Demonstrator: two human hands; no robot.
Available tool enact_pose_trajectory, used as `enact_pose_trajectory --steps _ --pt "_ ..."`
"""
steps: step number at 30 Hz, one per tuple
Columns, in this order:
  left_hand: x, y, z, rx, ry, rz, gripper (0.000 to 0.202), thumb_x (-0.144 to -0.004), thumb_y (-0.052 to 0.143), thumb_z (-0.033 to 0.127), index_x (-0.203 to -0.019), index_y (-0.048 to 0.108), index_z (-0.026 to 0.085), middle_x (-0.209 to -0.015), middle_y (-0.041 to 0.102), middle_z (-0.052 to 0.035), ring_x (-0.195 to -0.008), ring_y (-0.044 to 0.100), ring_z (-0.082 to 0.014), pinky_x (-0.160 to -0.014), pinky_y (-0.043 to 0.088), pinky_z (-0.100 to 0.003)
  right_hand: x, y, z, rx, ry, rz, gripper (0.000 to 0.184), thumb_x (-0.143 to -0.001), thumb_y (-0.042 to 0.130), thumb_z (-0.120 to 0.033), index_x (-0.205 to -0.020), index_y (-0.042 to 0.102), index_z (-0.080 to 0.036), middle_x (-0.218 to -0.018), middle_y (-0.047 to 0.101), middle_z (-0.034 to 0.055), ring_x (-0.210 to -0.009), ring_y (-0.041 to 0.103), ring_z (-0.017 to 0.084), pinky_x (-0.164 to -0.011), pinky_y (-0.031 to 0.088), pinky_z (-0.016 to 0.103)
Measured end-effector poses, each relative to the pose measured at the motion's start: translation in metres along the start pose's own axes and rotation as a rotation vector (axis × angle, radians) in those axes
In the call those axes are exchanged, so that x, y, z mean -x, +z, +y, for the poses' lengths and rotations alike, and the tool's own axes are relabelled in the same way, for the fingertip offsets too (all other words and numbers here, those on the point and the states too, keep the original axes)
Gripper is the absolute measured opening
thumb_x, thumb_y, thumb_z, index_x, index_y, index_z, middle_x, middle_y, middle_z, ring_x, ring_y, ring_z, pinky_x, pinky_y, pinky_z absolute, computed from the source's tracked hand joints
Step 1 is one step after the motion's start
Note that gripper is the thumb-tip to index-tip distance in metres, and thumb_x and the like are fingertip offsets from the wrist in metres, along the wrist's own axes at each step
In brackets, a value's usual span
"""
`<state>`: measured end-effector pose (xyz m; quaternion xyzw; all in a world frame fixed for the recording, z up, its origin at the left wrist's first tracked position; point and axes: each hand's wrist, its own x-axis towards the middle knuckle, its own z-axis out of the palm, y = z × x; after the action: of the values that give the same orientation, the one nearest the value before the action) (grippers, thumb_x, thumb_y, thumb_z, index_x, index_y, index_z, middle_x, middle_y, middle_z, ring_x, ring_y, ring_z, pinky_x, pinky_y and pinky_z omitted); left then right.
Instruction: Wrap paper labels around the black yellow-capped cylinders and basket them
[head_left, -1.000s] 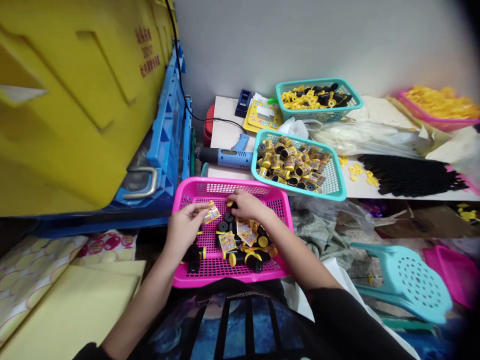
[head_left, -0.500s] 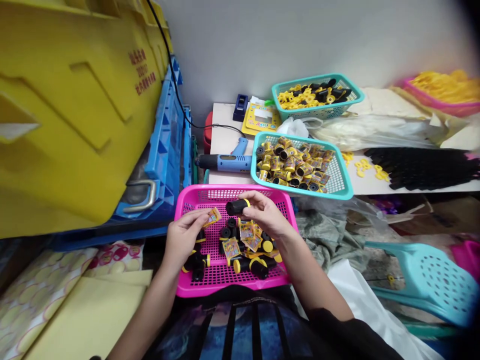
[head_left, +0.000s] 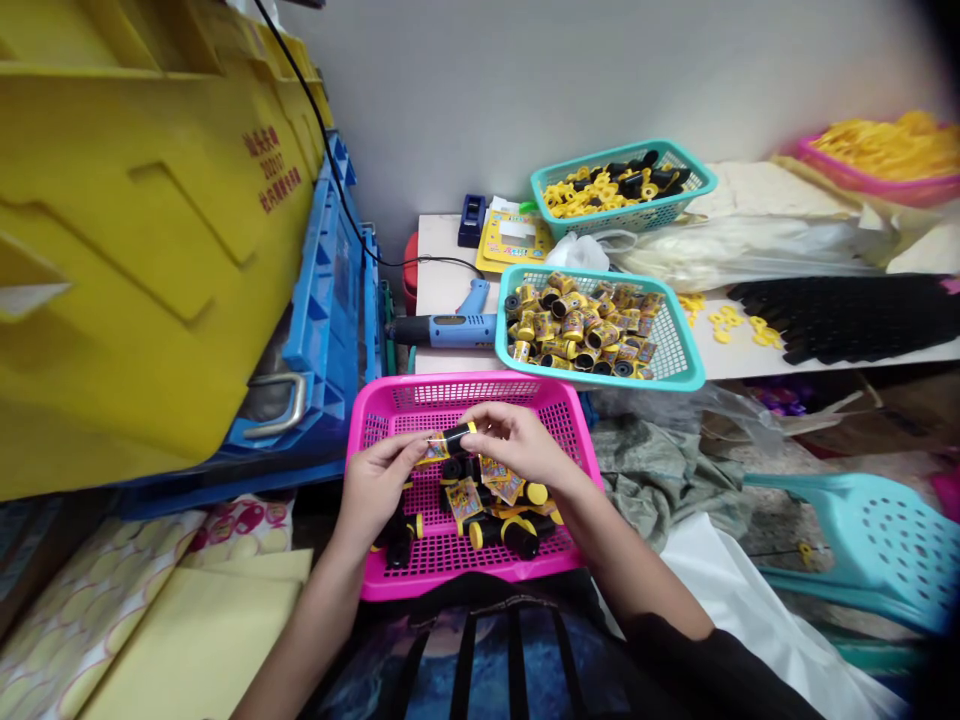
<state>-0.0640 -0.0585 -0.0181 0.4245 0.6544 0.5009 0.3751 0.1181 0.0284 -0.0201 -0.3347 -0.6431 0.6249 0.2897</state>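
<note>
My left hand [head_left: 384, 487] pinches a small printed yellow label sleeve [head_left: 433, 450]. A short black cylinder with a yellow end [head_left: 459, 436] is gripped in the fingers of my right hand [head_left: 517, 440]. The cylinder's black end meets the sleeve; how far it is inside I cannot tell. Both hands are above a pink basket [head_left: 472, 390]. Lying in the basket are several black cylinders with yellow ends [head_left: 519, 537] and several flat printed sleeves [head_left: 463, 499].
Behind stands a turquoise basket [head_left: 679, 345] of labelled cylinders, beside a blue heat gun [head_left: 457, 330]. Another turquoise basket [head_left: 626, 205] holds yellow and black parts. A large yellow crate [head_left: 127, 270] rises at left. A turquoise stool [head_left: 885, 550] is at right.
My hands have come together. The cylinder in my right hand has moved left and down and now meets the sleeve in my left hand. The view has shifted slightly.
</note>
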Motion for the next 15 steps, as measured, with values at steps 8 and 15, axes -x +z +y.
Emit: enact_pose_trajectory --steps 8,15 --pt "0.001 0.001 0.004 0.114 -0.037 -0.13 0.041 -0.061 0.083 0.036 -0.096 0.074 0.018 -0.098 0.076 -0.0084 -0.091 0.071 -0.0246 -0.084 0.056 -0.038 0.001 0.021 0.019 -0.219 -0.013 -0.003 0.038 -0.063 0.082 -0.034 -0.095 0.065 -0.021 -0.088 0.067 0.0012 -0.081 0.063 0.016 -0.079 0.051 0.035" --pt "0.008 0.01 0.003 0.267 -0.114 -0.134 0.041 -0.058 0.085 0.035 -0.093 0.074 0.018 -0.099 0.076 -0.0081 -0.091 0.07 -0.0243 -0.083 0.057 -0.038 0.007 0.036 0.027 -0.654 0.096 -0.169 0.046 -0.073 0.072 -0.053 -0.106 0.061 -0.023 -0.099 0.064 0.0041 -0.089 0.061 0.017 -0.079 0.05 0.031"
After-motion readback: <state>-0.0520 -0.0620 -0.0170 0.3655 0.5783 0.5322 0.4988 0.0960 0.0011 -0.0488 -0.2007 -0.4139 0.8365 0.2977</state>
